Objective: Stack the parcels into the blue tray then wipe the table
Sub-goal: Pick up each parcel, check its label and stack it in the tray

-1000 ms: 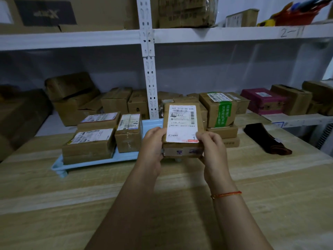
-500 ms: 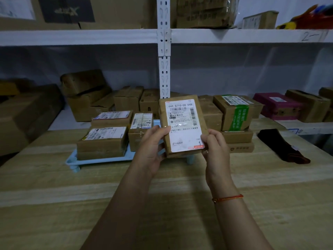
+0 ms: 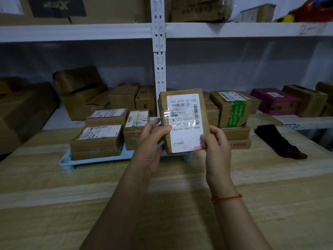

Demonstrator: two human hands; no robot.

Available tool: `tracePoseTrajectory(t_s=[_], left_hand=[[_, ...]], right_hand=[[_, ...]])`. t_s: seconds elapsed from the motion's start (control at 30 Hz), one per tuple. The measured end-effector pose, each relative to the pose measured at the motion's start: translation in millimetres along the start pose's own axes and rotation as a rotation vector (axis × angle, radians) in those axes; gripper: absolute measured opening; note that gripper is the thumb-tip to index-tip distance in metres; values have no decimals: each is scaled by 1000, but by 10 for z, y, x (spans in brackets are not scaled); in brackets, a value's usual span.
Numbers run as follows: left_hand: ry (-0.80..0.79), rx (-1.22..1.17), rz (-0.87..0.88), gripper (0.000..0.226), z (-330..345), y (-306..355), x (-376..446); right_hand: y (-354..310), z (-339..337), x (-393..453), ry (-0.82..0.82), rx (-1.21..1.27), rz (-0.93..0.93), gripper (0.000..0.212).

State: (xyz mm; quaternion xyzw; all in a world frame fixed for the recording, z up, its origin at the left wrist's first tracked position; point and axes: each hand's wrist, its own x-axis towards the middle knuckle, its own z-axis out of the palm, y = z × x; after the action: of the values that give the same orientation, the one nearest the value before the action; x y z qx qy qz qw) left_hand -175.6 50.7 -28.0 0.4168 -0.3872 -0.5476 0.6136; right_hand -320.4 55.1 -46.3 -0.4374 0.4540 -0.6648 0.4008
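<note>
A flat brown parcel (image 3: 183,112) with a white shipping label is held upright above the table, label facing me. My left hand (image 3: 151,143) grips its left edge and my right hand (image 3: 216,147) grips its lower right corner. Behind it lies the blue tray (image 3: 93,160), which carries a two-high stack of labelled parcels (image 3: 98,139) at the left and a smaller parcel (image 3: 135,130) beside it. The tray's right part is mostly hidden by the held parcel and my hands. To the right, a stack of parcels (image 3: 234,121) with green tape on top stands on the table. A dark cloth (image 3: 277,141) lies further right.
The wooden table (image 3: 180,204) stretches toward me. Behind it a white shelf unit holds many cardboard boxes (image 3: 81,94) and a magenta box (image 3: 273,101); its upright post (image 3: 159,60) rises just behind the tray.
Both hands have lifted the parcel off the tray area and tilted it upright, so its label now faces me. My view has shifted slightly.
</note>
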Motion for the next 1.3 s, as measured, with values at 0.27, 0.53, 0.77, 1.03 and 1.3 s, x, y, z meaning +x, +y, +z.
tracePoseTrajectory(t_s=[0.27, 0.53, 0.77, 1.03, 1.3], left_hand=[[69, 53, -10, 62, 121, -9, -21], [138, 222, 49, 75, 213, 19, -120], [125, 28, -5, 48, 212, 144, -164], [203, 138, -24, 40, 196, 86, -164], [236, 141, -77, 26, 186, 37, -146]], right_hand=[[-81, -15, -82, -35, -537, -171, 91], [-142, -25, -70, -69, -638, -68, 102], [-87, -104, 20, -92, 67, 299, 42], [-5, -195, 89, -217, 521, 628, 55], [14, -217, 78, -266, 722, 739, 62]])
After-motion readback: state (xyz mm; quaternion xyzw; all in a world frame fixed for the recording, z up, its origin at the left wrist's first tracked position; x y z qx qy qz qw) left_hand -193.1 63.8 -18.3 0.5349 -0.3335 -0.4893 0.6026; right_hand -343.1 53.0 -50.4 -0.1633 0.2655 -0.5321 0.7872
